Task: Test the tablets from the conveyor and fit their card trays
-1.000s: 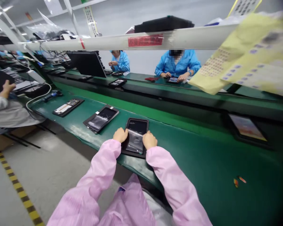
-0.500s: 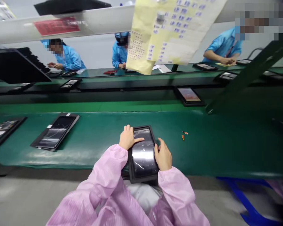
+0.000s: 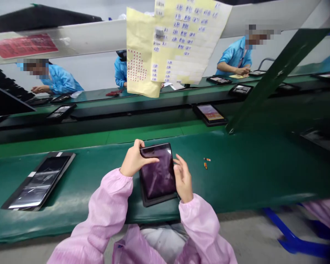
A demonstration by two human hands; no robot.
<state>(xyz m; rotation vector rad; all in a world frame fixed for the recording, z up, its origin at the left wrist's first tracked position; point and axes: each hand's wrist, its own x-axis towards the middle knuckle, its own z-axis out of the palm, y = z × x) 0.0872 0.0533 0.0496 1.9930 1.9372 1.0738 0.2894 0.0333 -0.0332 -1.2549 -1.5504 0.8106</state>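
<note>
The left hand (image 3: 133, 158) closed its grip on the upper-left corner of a dark glossy tablet (image 3: 157, 170), thumb across the glass, while the right hand (image 3: 183, 178) curled its fingers by the right edge; whether that grip held the tablet, I could not tell. The tablet sat over a black tray (image 3: 157, 200) on the green counter (image 3: 244, 179). A one-corner hold risked letting it slip, and the thumb could smudge the screen. Small orange bits (image 3: 205, 163) nearby might scratch it. No brand showed; the yellow sheet (image 3: 178, 44) and red label (image 3: 23, 46) were too small to read.
</note>
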